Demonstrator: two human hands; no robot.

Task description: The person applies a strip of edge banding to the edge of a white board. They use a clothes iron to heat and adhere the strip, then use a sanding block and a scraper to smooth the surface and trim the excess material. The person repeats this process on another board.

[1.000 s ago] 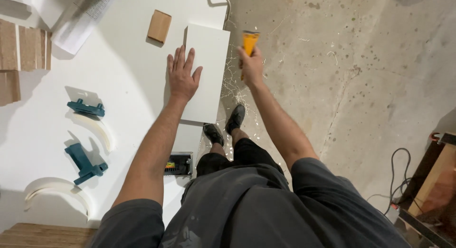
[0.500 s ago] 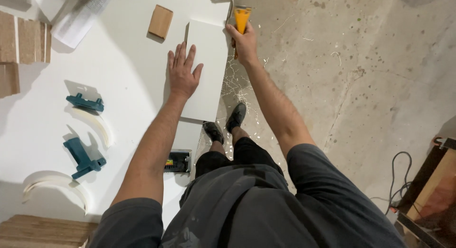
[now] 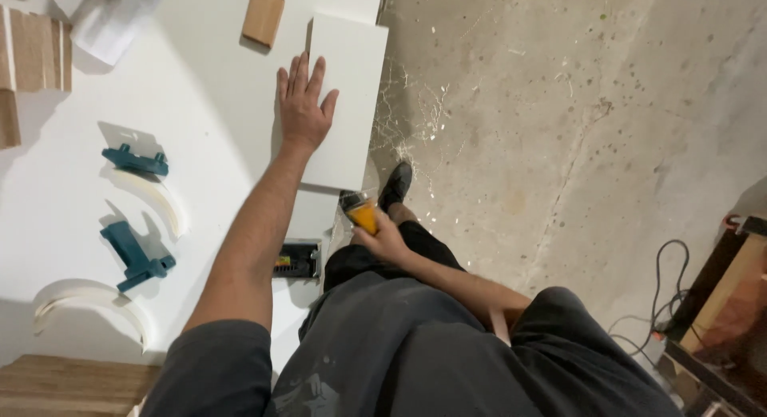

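White workbench (image 3: 200,105) fills the left. The white board (image 3: 345,97) overhangs its edge, left hand (image 3: 304,105) flat and spread on it. Right hand (image 3: 383,240) has pulled back from the board's far end, closed around a yellow tool (image 3: 363,216), probably a sanding block.
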